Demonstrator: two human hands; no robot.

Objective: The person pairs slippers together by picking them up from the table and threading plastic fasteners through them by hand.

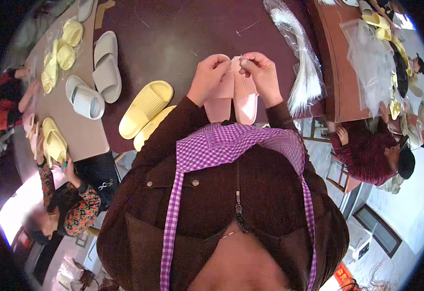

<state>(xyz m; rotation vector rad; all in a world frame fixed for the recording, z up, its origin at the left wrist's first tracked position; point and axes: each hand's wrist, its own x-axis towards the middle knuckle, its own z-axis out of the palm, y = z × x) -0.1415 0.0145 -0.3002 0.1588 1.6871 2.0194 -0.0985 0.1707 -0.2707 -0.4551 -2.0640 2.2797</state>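
A pair of pink slippers lies in front of me, its left slipper [218, 109] and right slipper [246, 108] side by side, toes pointing toward me. Above their far ends, my left hand [211, 76] is closed, thumb and forefinger pinched together. My right hand [261, 76] pinches close beside it, fingertips almost meeting the left ones. What the fingertips hold is too small to make out. To the left of my left forearm, a yellow slipper [146, 107] rests next to a second yellow slipper [154, 130], partly covered by my sleeve.
A bundle of thin white plastic strands [301, 63] lies right of my hands on the dark table [187, 24]. Grey slippers [107, 68] and pale blue-grey slippers [87, 101] are at left. Co-workers sit both sides; one handles a yellow slipper [54, 140]. Clear bags [365, 68] lie at right.
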